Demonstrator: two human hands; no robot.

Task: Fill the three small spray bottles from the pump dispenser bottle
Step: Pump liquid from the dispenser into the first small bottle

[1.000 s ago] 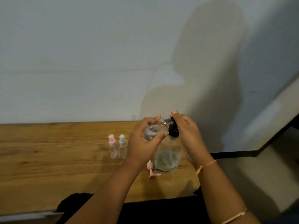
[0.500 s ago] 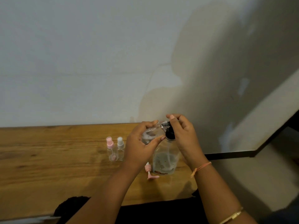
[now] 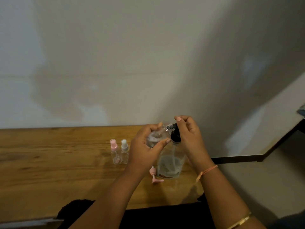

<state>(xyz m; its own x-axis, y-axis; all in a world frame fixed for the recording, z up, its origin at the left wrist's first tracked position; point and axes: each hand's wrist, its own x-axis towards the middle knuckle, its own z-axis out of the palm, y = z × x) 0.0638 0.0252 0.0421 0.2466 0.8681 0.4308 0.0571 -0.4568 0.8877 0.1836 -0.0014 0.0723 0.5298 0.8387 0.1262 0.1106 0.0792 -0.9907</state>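
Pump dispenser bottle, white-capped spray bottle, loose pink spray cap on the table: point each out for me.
pump dispenser bottle (image 3: 170, 164): head view, clear lower body.
white-capped spray bottle (image 3: 124, 143): head view, its white cap.
loose pink spray cap (image 3: 152, 172): head view, its pink head.

black pump head (image 3: 175, 137) – pink cap (image 3: 113, 144), white cap (image 3: 124, 143) – brown wooden table (image 3: 49, 162).

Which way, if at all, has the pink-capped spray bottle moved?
No. The pink-capped spray bottle keeps its place beside the white-capped spray bottle, near the wooden table's back edge.
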